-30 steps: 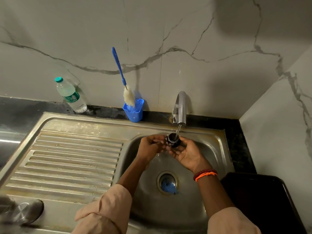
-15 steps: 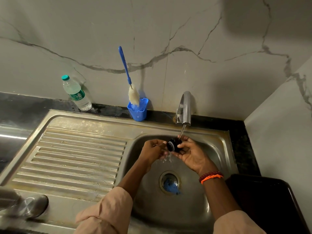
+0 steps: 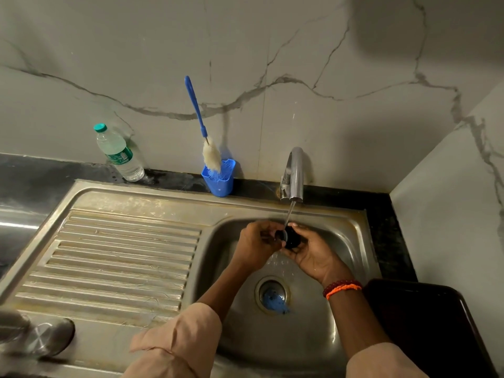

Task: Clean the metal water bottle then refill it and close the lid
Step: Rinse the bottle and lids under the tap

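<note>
A small black bottle lid (image 3: 291, 238) sits under the thin stream running from the chrome tap (image 3: 294, 174). My right hand (image 3: 313, 255) holds the lid with curled fingers, its open side turned left. My left hand (image 3: 257, 245) is at the lid's open end, fingers curled against it. Both hands are over the steel sink basin (image 3: 351, 241). The metal water bottle (image 3: 32, 336) lies blurred on its side at the bottom left of the drainboard, partly cut off by the frame.
A blue bottle brush (image 3: 203, 132) stands in a blue holder (image 3: 219, 177) against the marble wall. A clear plastic water bottle (image 3: 118, 154) stands on the black counter at the back left. A dark tray (image 3: 425, 323) lies right of the sink. A blue strainer (image 3: 272, 296) sits in the drain.
The lid has been turned in my hands from facing up under the stream to facing left. Both hands stay beneath the tap.
</note>
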